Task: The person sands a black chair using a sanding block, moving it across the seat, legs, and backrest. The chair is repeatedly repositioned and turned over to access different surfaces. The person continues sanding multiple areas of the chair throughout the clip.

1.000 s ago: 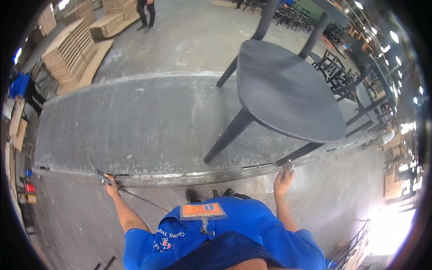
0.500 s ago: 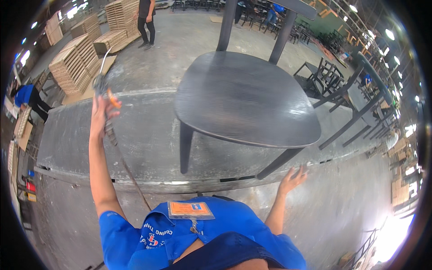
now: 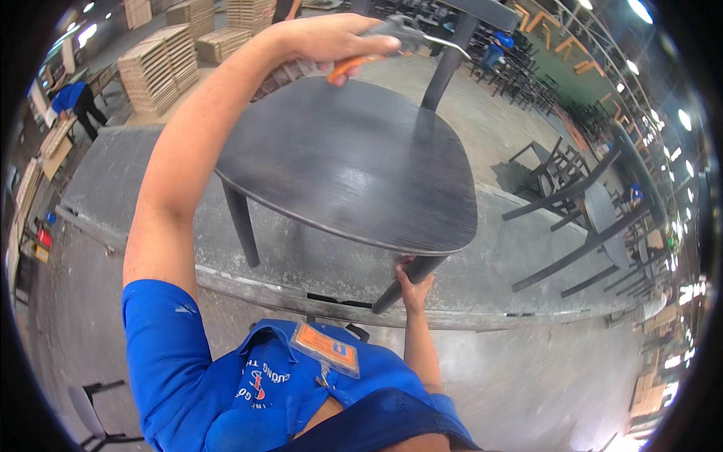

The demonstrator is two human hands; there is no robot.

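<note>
A dark wooden chair (image 3: 354, 173) stands upright before me on a grey platform. Its wide seat faces up, and part of its backrest is cut off by the top of the view. My left hand (image 3: 331, 39) is closed around an air blow gun (image 3: 407, 34) with an orange trigger and a thin bent nozzle, held above the back of the seat. The nozzle points right, close to a backrest post (image 3: 449, 68). Under my left forearm a ribbed hose or handle part shows. Below the seat, my right hand (image 3: 414, 286) grips the front right chair leg (image 3: 388, 298).
Another dark chair (image 3: 602, 218) stands to the right on the long grey platform (image 3: 120, 173). Stacks of wooden slats (image 3: 162, 68) are at the back left. A person in blue (image 3: 71, 99) bends over a table at the far left. More chairs (image 3: 557, 162) stand behind.
My left hand has swung right with the air blow gun, over the seat. My right hand has moved from free air onto the front leg. The chair sits further left and turned in view.
</note>
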